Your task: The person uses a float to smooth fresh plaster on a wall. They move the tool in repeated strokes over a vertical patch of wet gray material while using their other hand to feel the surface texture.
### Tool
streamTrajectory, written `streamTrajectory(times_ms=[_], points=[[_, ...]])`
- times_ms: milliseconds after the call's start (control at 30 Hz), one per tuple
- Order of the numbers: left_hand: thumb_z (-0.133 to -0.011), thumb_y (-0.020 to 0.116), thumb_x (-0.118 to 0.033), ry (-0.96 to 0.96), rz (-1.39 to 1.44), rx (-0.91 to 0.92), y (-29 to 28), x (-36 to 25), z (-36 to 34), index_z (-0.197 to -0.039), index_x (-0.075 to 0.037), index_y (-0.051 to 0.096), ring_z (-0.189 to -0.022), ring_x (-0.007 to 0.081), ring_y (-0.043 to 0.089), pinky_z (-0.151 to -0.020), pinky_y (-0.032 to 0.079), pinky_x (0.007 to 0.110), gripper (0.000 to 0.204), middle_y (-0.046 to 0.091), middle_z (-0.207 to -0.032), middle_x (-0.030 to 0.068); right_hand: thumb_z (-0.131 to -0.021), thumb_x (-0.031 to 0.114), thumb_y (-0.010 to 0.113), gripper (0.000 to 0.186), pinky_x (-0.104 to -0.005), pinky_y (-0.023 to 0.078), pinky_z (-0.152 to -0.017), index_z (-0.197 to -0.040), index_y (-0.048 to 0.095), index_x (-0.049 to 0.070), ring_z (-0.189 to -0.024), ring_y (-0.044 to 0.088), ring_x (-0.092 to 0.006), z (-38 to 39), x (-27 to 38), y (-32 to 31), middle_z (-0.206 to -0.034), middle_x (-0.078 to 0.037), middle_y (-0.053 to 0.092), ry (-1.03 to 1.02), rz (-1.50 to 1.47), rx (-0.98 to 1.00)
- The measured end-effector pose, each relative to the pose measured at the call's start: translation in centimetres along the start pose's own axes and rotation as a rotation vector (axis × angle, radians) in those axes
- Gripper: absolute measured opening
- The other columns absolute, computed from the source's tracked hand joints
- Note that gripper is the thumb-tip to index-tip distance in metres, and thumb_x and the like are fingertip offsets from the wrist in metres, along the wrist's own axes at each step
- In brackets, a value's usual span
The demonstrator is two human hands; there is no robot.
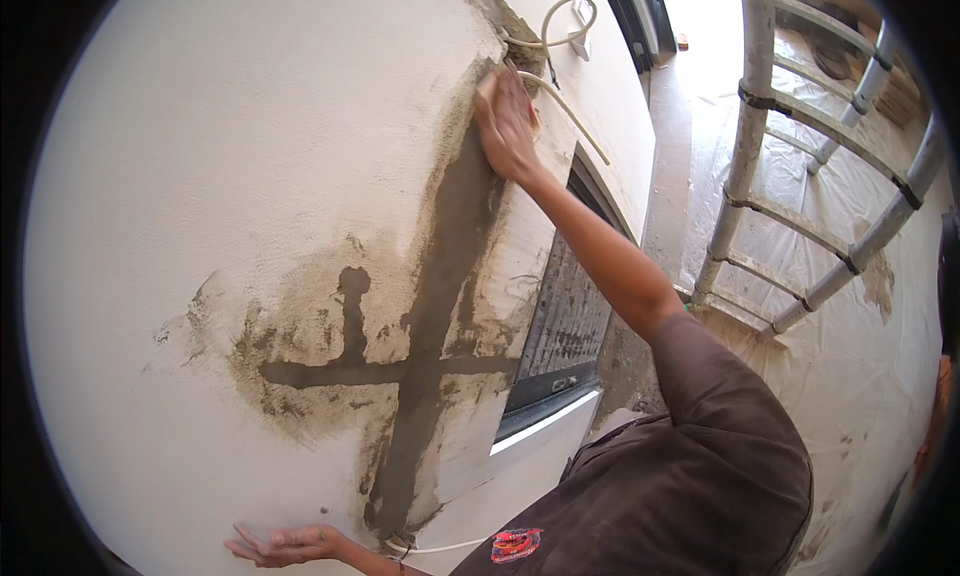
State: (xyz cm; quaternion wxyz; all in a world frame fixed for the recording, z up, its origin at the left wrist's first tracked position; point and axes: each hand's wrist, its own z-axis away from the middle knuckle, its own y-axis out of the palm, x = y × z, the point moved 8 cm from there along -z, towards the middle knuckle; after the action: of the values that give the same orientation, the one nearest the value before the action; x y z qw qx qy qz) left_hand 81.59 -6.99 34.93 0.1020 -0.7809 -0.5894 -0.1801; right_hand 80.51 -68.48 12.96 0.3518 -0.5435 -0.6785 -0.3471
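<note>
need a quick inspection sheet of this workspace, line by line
Surface: pale wall, brown smears around the dark strips
Job's things: dark grey filler in crossing strips; orange-edged thing at the right hand, mostly hidden
Clutter: small orange piece on the far floor
Hands: right reaches the long strip's upper part; left hand low, fingers open, nothing seen in it
Cables: cream cable hanging up top, another looped; pale cable at bottom
Surroundings: metal ladder, plastic sheeting, dark-framed window

pale wall with grey mortar strips, floor with translucent sheeting under a ladder
</note>
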Motion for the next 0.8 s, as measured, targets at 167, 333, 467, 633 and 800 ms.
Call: streamTrajectory(times_ms=[167,333,467,633,800], points=[[-0.108,0.012,-0.039,-0.054,-0.024,-0.007,-1.0,-1.1,-0.8,-0.141,-0.008,0.051,-0.142,0.0381,0.037,-0.112,0.021,0.063,0.059,0.044,-0.151,0.0175,-0.097,0.06,0.037,0.093,-0.0504,-0.001,-0.121,-0.156,0.003,-0.004,-0.152,0.001,-0.0377,8.2,8.3,3.1,-0.163,-0.025,0.004,-0.382,0.109,0.133],[-0.108,0.011,-0.041,-0.083,0.04,-0.01,0.0,-0.8,0.0,-0.14,-0.009,0.051,-0.143,0.0371,0.036,-0.112,0.021,0.064,0.061,0.042,-0.152,0.017,-0.098,0.064,0.03,0.091,-0.0471,-0.003,-0.122,-0.157,0.001,0.001,-0.153,-0.004,-0.0345,1.9,-1.6,1.1,-0.165,-0.02,-0.005,0.085,-0.091,0.164],[-0.108,0.011,-0.041,-0.076,-0.021,-0.019,-0.5,-0.5,-0.3,-0.141,-0.009,0.051,-0.143,0.0368,0.036,-0.112,0.021,0.064,0.061,0.043,-0.151,0.0167,-0.094,0.061,0.042,0.097,-0.0487,-0.003,-0.122,-0.156,0.005,-0.003,-0.152,0.002,-0.0386,9.3,7.6,4.8,-0.164,-0.023,0.003,-0.327,0.24,0.144],[-0.108,0.011,-0.041,-0.07,0.009,-0.029,-0.4,-1.1,-0.6,-0.14,-0.008,0.051,-0.142,0.037,0.037,-0.111,0.023,0.064,0.061,0.045,-0.15,0.0164,-0.097,0.058,0.039,0.094,-0.0468,-0.005,-0.122,-0.156,-0.005,-0.001,-0.153,-0.005,-0.0346,9.8,-3.7,1.1,-0.164,-0.022,-0.003,-0.1,0.163,0.109],[-0.109,0.014,-0.039,0.048,0.062,-0.022,-0.8,-1.8,-0.7,-0.14,-0.006,0.051,-0.141,0.0387,0.038,-0.109,0.027,0.062,0.059,0.048,-0.147,0.0162,-0.099,0.057,0.035,0.091,-0.0468,-0.003,-0.122,-0.156,-0.005,-0.001,-0.152,-0.004,-0.0354,12.0,8.4,5.2,-0.164,-0.022,-0.007,-0.208,0.173,0.131]])
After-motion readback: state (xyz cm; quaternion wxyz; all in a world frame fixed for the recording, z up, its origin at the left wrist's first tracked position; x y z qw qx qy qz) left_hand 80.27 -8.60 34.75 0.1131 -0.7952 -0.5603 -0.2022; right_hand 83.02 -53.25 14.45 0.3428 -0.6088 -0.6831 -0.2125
